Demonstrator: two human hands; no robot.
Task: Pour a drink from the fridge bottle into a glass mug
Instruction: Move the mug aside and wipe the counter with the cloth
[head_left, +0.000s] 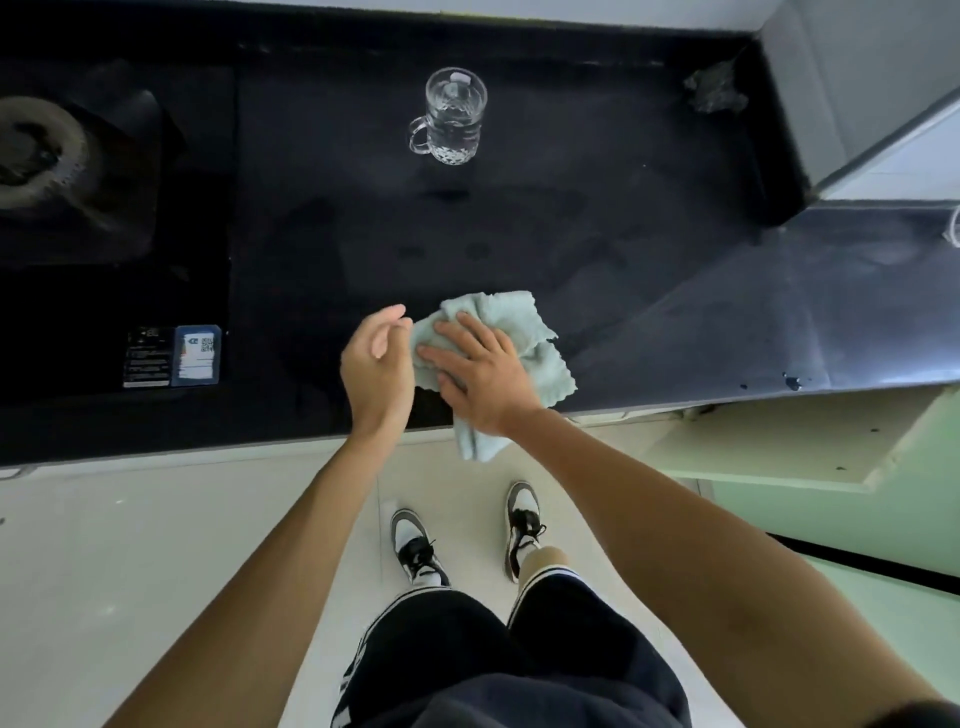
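From the head view, the right hand lies flat, fingers straight and spread, pressing a pale green cloth at the countertop's front edge. The left hand, relaxed and holding nothing, is just beside the cloth. The glass mug stands upright near the back edge, well apart from both hands.

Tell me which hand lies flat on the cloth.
The right hand: its fingers are spread flat on the pale green cloth. The left hand stands on edge beside it, fingers loosely curled.
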